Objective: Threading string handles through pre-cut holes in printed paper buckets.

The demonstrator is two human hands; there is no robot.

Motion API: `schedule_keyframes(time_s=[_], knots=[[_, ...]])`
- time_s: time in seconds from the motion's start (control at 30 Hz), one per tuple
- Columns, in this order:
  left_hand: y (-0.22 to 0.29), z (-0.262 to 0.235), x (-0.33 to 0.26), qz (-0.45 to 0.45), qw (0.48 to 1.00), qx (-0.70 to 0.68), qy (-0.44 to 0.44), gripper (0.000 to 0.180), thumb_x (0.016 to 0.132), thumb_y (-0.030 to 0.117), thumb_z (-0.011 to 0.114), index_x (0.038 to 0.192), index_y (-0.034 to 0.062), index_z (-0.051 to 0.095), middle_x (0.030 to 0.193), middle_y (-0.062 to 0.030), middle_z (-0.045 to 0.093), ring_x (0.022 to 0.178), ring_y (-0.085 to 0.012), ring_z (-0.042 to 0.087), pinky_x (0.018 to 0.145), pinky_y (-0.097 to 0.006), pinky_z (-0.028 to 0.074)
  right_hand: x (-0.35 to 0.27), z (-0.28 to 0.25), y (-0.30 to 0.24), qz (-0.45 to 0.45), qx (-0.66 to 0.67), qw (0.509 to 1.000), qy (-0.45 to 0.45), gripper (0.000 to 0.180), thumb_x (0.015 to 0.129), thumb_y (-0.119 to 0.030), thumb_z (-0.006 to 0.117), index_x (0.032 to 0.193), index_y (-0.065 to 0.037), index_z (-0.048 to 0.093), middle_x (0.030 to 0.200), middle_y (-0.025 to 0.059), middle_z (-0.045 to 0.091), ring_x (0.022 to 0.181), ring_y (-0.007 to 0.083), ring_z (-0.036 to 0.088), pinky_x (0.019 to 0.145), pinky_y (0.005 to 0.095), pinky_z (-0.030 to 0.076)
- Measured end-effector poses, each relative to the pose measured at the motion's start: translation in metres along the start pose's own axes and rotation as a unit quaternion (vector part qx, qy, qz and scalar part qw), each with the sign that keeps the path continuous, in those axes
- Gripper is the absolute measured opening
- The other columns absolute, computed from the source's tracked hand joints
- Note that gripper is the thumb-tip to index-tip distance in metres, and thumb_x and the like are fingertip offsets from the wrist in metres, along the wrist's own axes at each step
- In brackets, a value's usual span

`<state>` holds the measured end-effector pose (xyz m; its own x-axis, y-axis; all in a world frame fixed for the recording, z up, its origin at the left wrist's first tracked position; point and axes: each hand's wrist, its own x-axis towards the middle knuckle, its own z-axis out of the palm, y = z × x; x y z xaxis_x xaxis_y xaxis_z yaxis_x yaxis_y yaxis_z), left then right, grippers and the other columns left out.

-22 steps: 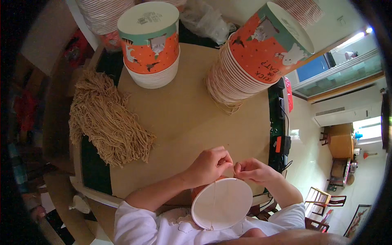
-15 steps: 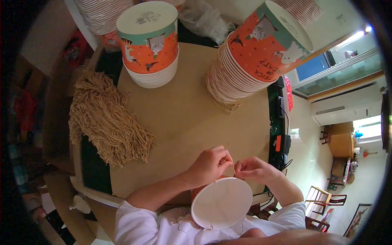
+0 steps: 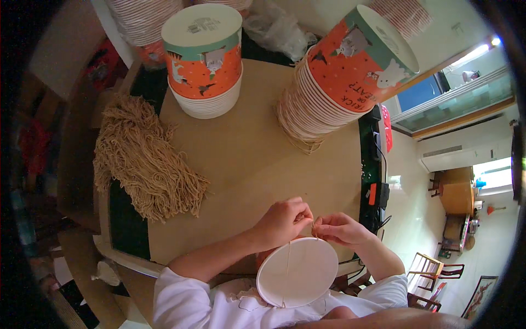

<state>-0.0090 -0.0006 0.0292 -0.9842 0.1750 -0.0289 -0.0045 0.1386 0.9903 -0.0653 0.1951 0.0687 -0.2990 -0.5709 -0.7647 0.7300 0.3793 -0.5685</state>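
Note:
My left hand (image 3: 284,221) and my right hand (image 3: 341,228) meet at the far rim of a white paper bucket (image 3: 298,272) held against my chest, its round base facing up. Both hands pinch a thin tan string (image 3: 287,263) that runs across the white base from the far rim to the near rim. The fingertips touch each other at the rim, so the string's end is hidden between them.
A brown cardboard sheet (image 3: 246,159) covers the table. A pile of tan strings (image 3: 143,159) lies at its left. Two stacks of orange paper buckets stand behind: one upright (image 3: 205,60), one leaning (image 3: 339,77). A clear plastic bag (image 3: 276,27) lies behind them.
Both hands stay pinched at the bucket's rim, with only slight finger movement. The bucket and string hold their place.

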Motion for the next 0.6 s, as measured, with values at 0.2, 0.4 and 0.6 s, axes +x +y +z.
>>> schedule_keyframes(time_s=[0.2,0.4,0.6], knots=[[0.001,-0.002,0.001,0.012,1.0,-0.001,0.016,0.009,0.077,0.008,0.064,0.077,0.0003,0.059,0.073,-0.0088,0.055,0.063,-0.0168,0.056,0.057,-0.03,0.045,0.0,-0.006,0.005,-0.053,-0.046,0.995,-0.064,0.015,0.088,-0.017,0.057,0.085,-0.002,0.059,0.08,-0.0004,0.059,0.077,0.008,0.054,0.069,0.0221,0.043],[0.011,-0.006,0.008,0.064,0.998,-0.011,0.026,0.008,0.076,0.008,0.064,0.077,0.0017,0.06,0.072,-0.0094,0.055,0.062,-0.0189,0.056,0.057,-0.031,0.044,-0.003,-0.004,-0.004,-0.117,-0.014,0.992,-0.047,0.022,0.086,-0.016,0.059,0.101,0.0,0.057,0.092,0.0028,0.059,0.086,0.0107,0.055,0.075,0.0244,0.043],[0.042,-0.015,0.011,0.059,0.997,0.052,-0.021,0.008,0.075,0.011,0.062,0.079,0.0038,0.059,0.077,-0.0113,0.057,0.071,-0.0276,0.059,0.065,-0.038,0.047,-0.005,0.004,-0.014,-0.211,-0.102,0.971,0.048,0.017,0.084,-0.007,0.059,0.098,0.001,0.057,0.09,0.0035,0.059,0.083,0.0099,0.055,0.074,0.0238,0.044]])
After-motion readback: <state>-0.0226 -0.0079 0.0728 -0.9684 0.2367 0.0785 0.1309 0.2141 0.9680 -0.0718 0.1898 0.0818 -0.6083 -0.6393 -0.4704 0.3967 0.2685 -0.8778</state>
